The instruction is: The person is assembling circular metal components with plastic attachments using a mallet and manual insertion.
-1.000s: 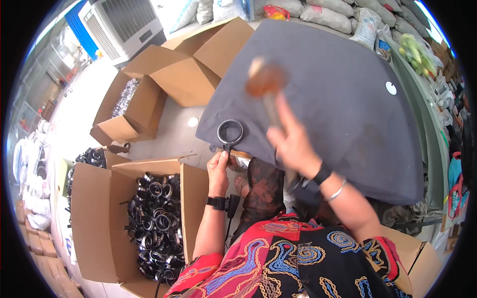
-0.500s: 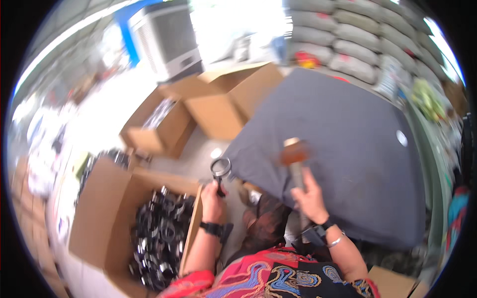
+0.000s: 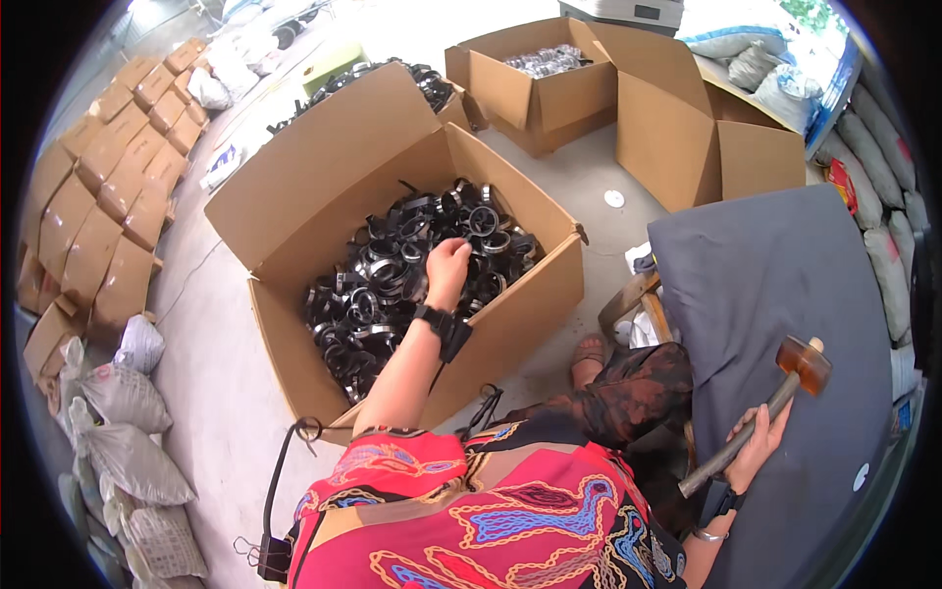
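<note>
Toward eight o'clock from the left hand (image 3: pixel 448 273) lie most of the black rings (image 3: pixel 363 306) in a carton (image 3: pixel 520 339) — that hand is curled, its contents hidden. Farther off, at four o'clock, the right hand (image 3: pixel 760 442) holds a mallet (image 3: pixel 731 450) — head toward half past one.

The mallet head (image 3: pixel 803 366) looked like glossy plastic, its handle (image 3: pixel 721 453) dull wood. The rings (image 3: pixel 381 273) paired shiny metal with black plastic. The carton (image 3: pixel 319 187) was matt cardboard, the grey cloth (image 3: pixel 775 260) dull.
</note>
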`<state>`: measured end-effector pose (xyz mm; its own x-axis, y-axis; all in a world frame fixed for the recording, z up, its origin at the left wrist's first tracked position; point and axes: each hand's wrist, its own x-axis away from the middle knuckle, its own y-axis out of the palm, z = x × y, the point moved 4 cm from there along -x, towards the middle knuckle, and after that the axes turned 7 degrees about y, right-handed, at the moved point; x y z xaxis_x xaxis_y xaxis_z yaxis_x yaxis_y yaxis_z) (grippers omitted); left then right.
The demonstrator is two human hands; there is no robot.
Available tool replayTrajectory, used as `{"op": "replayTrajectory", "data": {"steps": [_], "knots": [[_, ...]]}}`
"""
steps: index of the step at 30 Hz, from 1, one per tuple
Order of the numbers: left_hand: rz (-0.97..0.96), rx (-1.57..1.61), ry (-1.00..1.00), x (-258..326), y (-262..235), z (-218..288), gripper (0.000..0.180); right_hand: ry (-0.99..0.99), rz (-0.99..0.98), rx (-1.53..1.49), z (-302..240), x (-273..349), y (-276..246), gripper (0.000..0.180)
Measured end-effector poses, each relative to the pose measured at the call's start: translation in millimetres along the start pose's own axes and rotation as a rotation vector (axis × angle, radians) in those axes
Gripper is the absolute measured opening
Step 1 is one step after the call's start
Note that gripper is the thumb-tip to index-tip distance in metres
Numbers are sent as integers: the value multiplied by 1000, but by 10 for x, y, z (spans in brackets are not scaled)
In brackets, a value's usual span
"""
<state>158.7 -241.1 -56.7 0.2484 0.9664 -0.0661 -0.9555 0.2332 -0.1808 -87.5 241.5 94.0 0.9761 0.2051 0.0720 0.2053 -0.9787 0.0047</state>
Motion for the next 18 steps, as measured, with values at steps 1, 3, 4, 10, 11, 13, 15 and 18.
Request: {"op": "replayTrajectory", "data": {"steps": [1, 3, 4, 10, 11, 13, 15, 18], "knots": [[6, -94, 62, -120, 20, -39, 19, -6, 9, 3, 6, 13, -15, 58], [-46, -99, 121, -292, 200, -69, 20, 0, 19, 16, 2, 43, -10, 58], [-96, -84, 146, -286, 361, 60, 20, 1, 40, 26, -6, 55, -13, 58], [-324, -311, 257, -115, 833, 490, 23, 47, 101, 29, -5, 52, 6, 59], [-304, -380, 272, -152, 804, 456, 23, 50, 99, 33, -12, 44, 27, 59], [-263, -550, 276, -260, 670, 354, 23, 32, 119, 14, -47, 61, 44, 59], [-180, -723, 330, -385, 438, 237, 22, 34, 117, 33, -53, 70, 54, 59], [-123, -1107, 226, -656, 4, 47, 26, 34, 116, 70, -76, 73, 44, 59]]}}
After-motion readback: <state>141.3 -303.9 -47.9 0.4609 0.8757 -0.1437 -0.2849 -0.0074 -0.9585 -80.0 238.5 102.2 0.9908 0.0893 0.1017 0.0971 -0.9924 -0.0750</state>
